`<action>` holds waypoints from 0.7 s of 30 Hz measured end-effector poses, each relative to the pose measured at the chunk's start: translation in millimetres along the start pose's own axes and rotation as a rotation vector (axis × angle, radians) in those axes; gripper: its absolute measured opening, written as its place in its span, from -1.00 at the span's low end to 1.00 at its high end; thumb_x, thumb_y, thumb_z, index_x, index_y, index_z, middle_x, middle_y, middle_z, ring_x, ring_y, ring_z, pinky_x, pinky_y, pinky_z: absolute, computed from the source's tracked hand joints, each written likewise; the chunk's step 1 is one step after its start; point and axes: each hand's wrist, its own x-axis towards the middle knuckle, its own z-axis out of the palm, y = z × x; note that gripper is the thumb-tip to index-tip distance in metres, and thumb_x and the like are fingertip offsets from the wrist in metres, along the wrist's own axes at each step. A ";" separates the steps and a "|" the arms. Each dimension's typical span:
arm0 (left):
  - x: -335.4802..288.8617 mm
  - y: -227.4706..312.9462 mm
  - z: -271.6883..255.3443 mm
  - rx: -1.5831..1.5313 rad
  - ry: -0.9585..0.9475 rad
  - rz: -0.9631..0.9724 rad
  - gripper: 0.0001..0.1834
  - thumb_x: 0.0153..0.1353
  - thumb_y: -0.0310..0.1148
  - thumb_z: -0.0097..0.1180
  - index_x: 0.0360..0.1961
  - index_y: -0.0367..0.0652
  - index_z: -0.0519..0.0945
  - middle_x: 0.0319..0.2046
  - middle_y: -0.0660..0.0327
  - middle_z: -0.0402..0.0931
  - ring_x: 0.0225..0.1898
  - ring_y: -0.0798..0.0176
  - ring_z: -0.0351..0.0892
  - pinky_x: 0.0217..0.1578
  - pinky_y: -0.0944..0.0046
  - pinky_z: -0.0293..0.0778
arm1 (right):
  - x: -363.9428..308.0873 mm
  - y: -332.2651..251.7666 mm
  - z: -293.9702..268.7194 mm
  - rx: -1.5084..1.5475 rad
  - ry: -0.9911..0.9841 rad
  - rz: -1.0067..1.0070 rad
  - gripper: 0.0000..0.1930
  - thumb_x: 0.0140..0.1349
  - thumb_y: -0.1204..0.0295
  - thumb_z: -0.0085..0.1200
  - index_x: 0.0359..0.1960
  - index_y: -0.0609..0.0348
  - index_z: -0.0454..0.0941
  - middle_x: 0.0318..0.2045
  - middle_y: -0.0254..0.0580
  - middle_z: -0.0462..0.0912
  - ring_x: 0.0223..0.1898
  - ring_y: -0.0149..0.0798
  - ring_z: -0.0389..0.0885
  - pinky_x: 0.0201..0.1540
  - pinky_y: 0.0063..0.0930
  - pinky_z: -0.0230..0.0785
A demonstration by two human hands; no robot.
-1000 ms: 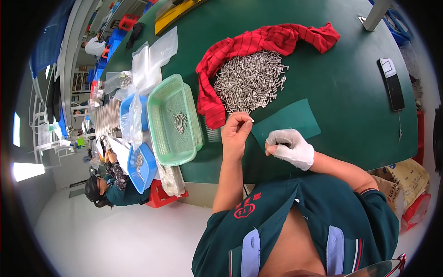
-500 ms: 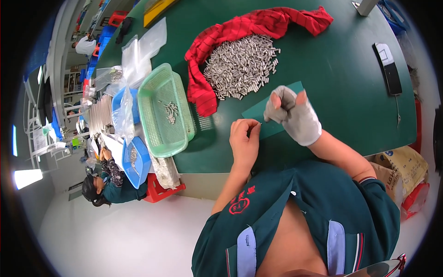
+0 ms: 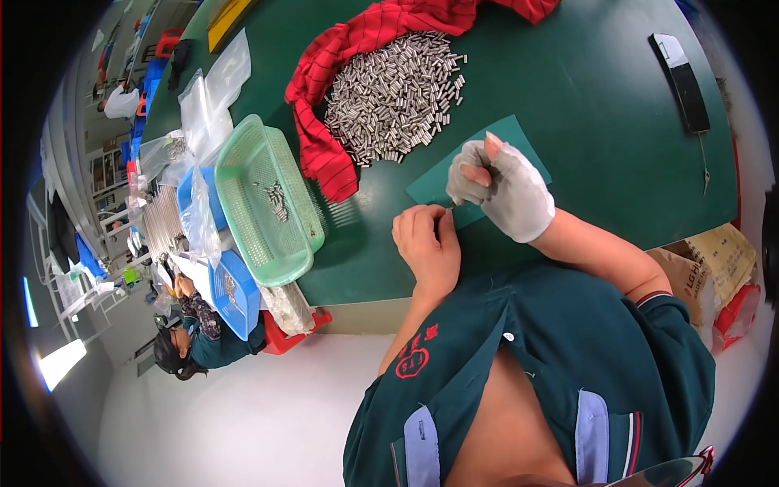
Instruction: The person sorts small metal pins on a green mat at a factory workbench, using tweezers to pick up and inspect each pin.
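Note:
My bare left hand [image 3: 428,247] rests at the near edge of a thin green sheet [image 3: 513,140], its fingers curled and thumb against them. Close beside it is my right hand [image 3: 510,195] in a whitish glove that leaves some fingertips bare; its fingers are bent in a pinch. A tiny bit of something shows between the two hands, too small to name. Beyond them lies a heap of short metal pins [image 3: 393,97], bordered by a crumpled red checked cloth [image 3: 312,142]. A light green perforated basket [image 3: 260,239] with a few pins [image 3: 277,201] stands left of my hands.
Blue bins [image 3: 235,294] and clear plastic bags [image 3: 207,105] crowd the table's left side. A black-and-white handheld device [image 3: 682,85] with a cord lies at right. Another person [image 3: 213,337] works at far left. Paper sacks [image 3: 710,264] stand beyond the table's right edge.
The view has shifted, so the heap, cloth and basket sit farther left and the heap higher. My hands stay close together, the right one turned slightly. More of the green sheet shows.

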 end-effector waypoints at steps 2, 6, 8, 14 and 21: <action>-0.3 -0.5 -0.3 0.002 -0.007 -0.001 -0.89 0.00 -0.54 0.18 -0.43 -0.17 0.51 -0.41 0.17 0.46 -0.30 0.07 0.41 -0.20 0.16 0.30 | 0.3 -0.5 0.4 0.006 -0.001 0.012 -0.48 0.35 -0.05 -0.29 -0.63 0.09 0.17 -0.68 -0.38 0.17 -0.57 -0.37 0.10 -0.33 -0.45 0.09; 3.3 1.3 -0.2 -0.003 0.006 0.029 -0.88 0.00 -0.59 0.16 -0.44 -0.21 0.48 -0.42 0.15 0.45 -0.34 0.07 0.39 -0.27 0.18 0.31 | 1.6 -0.2 0.5 0.019 0.010 0.011 -0.48 0.34 -0.05 -0.28 -0.63 0.09 0.17 -0.68 -0.38 0.17 -0.57 -0.37 0.08 -0.33 -0.45 0.08; 1.8 -0.5 0.5 0.004 -0.002 0.021 -0.89 -0.01 -0.57 0.17 -0.44 -0.19 0.49 -0.42 0.16 0.45 -0.31 0.07 0.40 -0.23 0.17 0.30 | 2.0 0.0 0.6 0.020 0.006 0.011 -0.48 0.35 -0.03 -0.29 -0.63 0.09 0.17 -0.68 -0.38 0.17 -0.58 -0.37 0.07 -0.34 -0.46 0.08; 1.3 0.5 0.6 0.018 -0.008 0.013 -0.89 -0.01 -0.54 0.17 -0.44 -0.17 0.50 -0.42 0.18 0.45 -0.30 0.07 0.41 -0.20 0.16 0.29 | 1.3 0.0 1.6 0.013 0.017 0.022 -0.50 0.37 0.01 -0.32 -0.62 0.09 0.17 -0.67 -0.37 0.16 -0.57 -0.37 0.08 -0.33 -0.46 0.08; 2.7 2.8 0.8 0.021 0.004 0.042 -0.89 0.00 -0.57 0.15 -0.45 -0.20 0.46 -0.43 0.16 0.45 -0.34 0.06 0.38 -0.26 0.17 0.30 | 1.0 4.6 -3.0 0.024 -0.067 -0.020 -0.58 0.41 0.12 -0.29 -0.58 0.09 0.19 -0.62 -0.42 0.11 -0.54 -0.40 0.04 -0.42 -0.53 -0.02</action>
